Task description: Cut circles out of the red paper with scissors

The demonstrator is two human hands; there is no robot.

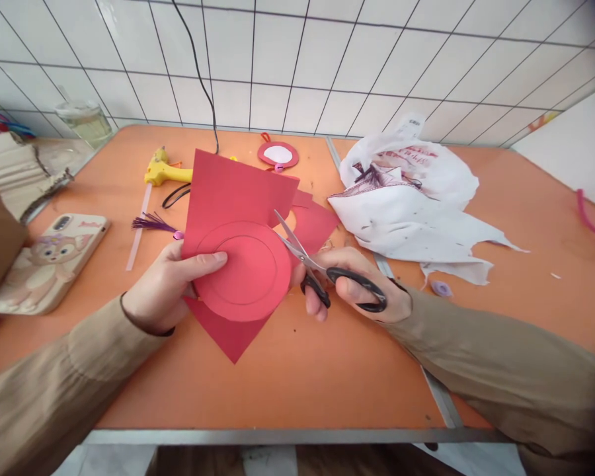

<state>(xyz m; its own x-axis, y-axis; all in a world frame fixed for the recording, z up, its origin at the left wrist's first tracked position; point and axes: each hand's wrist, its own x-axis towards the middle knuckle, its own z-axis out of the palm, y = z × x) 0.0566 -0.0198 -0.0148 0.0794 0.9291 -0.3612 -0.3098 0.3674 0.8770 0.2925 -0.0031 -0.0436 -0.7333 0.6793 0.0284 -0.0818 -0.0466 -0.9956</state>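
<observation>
My left hand [171,281] grips a sheet of red paper [238,188] by its left side, thumb on top and fingers underneath. Two rings, one inside the other, are drawn on the paper, and its lower and right edge is cut round along the outer one. In my right hand [361,284] is a pair of scissors [310,261] with black handles. Their blades are spread at the paper's right edge, near the outer ring. Below the sheet a red paper corner [235,340] sticks out toward me.
Behind the paper lie a yellow glue gun [166,170], a red ring ornament [277,155] and more red paper [312,225]. A purple tassel [153,223] is at left, near a phone [54,264]. A white plastic bag [406,211] sits at right. A tiled wall [277,59] bounds the back.
</observation>
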